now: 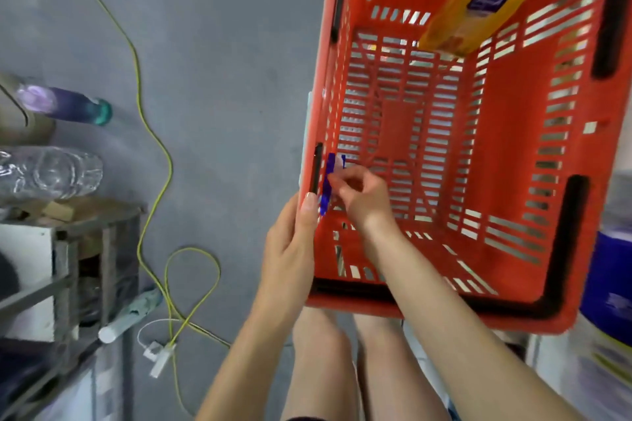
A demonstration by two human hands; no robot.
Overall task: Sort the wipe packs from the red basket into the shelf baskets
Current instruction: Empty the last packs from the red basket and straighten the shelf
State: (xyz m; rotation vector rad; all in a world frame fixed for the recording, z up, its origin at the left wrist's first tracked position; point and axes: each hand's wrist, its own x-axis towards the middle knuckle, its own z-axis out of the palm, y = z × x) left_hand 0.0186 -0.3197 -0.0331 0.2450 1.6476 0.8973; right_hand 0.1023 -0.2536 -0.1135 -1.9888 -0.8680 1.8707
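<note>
The red basket (513, 154) fills the right of the view, seen from above. A yellow wipe pack (478, 7) leans against its far inside wall. A thin blue wipe pack (329, 178) stands on edge against the near left wall. My right hand (359, 195) reaches down inside the basket and pinches this blue pack. My left hand (290, 249) grips the basket's left rim from outside, thumb over the edge.
A yellow cable (147, 133) snakes across the grey floor to a white plug (159, 357). A metal rack (68, 267) with clear bottles (51, 171) stands at the left. A blue package (612, 284) sits at the right edge. My bare legs show below the basket.
</note>
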